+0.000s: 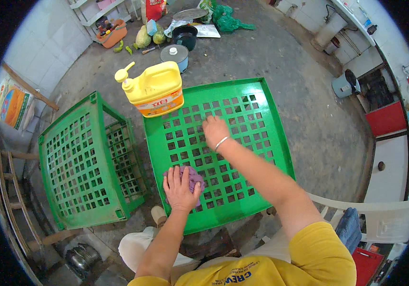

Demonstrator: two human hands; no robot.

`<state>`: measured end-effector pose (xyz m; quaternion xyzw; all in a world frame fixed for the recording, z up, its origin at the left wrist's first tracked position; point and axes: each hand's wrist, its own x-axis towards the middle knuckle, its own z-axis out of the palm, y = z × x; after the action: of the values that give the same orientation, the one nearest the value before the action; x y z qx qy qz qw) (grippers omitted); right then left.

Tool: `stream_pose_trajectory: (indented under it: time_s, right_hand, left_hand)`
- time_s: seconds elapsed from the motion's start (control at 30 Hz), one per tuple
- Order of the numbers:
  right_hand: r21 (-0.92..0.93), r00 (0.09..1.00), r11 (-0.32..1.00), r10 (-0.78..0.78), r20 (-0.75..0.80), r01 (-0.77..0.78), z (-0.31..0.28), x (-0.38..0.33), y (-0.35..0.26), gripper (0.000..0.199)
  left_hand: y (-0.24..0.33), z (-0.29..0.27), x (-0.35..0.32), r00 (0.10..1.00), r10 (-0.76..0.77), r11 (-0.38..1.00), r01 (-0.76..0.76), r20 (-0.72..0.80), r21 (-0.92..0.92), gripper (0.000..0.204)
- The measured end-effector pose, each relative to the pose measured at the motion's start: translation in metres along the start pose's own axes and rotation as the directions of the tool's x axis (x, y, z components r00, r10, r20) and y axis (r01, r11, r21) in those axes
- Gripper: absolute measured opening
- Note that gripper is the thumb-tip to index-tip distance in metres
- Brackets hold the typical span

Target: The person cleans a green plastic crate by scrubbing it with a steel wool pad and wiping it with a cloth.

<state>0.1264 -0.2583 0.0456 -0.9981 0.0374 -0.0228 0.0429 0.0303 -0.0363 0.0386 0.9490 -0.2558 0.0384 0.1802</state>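
A green plastic crate (257, 102) lies upside down in front of me, its gridded bottom facing up. My left hand (180, 187) presses flat on a purple cloth (195, 176) near the crate's front left part. My right hand (215, 131) rests with fingers bent on the grid near the crate's middle; a thin bangle circles its wrist. A yellow detergent jug (154, 89) with a pump top stands on the crate's far left corner.
A second green crate (78, 162) stands on its side to my left. Pots with lids (175, 53), vegetables (143, 37) and green bags (227, 18) lie on the concrete floor behind. A white plastic chair (385, 214) is at my right, a wooden ladder (16, 200) at far left.
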Motion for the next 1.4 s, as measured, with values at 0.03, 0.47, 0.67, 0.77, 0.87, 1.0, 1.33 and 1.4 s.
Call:
stream_pose_trajectory:
  time_s: [0.03, 0.47, 0.67, 0.77, 0.87, 1.0, 1.33, 1.4]
  right_hand:
    - [0.009, 1.000, 1.000, -0.001, 0.006, 0.001, -0.002, 0.006, 0.001, 0.024]
    - [-0.106, 0.999, 0.994, 0.033, 0.013, -0.031, -0.003, 0.009, 0.106, 0.044]
    - [0.070, 0.934, 0.994, 0.105, -0.341, -0.086, 0.012, 0.017, 0.095, 0.038]
    - [0.175, 0.882, 0.985, 0.081, -0.465, 0.001, 0.026, 0.033, 0.052, 0.033]
    - [0.153, 0.975, 0.982, 0.141, -0.172, -0.115, 0.026, 0.022, 0.031, 0.025]
    - [0.097, 0.989, 0.988, -0.108, -0.100, 0.117, 0.012, -0.052, -0.012, 0.026]
    - [0.305, 0.974, 0.935, -0.131, -0.183, 0.183, 0.009, 0.021, -0.072, 0.034]
    - [0.246, 0.937, 0.943, -0.140, -0.320, 0.225, 0.029, 0.021, -0.085, 0.023]
  left_hand:
    - [0.000, 0.000, -0.001, 1.000, -0.006, 1.000, 0.006, 0.008, -0.008, 0.061]
    - [0.002, -0.003, 0.003, 1.000, 0.005, 1.000, -0.005, 0.019, -0.017, 0.059]
    - [0.003, -0.001, 0.002, 1.000, 0.015, 1.000, -0.015, -0.002, -0.018, 0.059]
    - [0.004, -0.001, 0.006, 1.000, 0.012, 1.000, -0.012, 0.016, -0.016, 0.059]
    - [0.005, 0.000, 0.005, 0.999, 0.004, 1.000, -0.003, 0.034, -0.008, 0.060]
    - [0.002, 0.002, 0.000, 1.000, -0.009, 1.000, 0.009, 0.002, 0.014, 0.060]
    - [0.007, -0.002, 0.006, 0.999, 0.009, 0.999, -0.010, 0.030, 0.037, 0.061]
    - [0.011, -0.001, 0.009, 1.000, 0.016, 0.999, -0.017, 0.020, 0.037, 0.060]
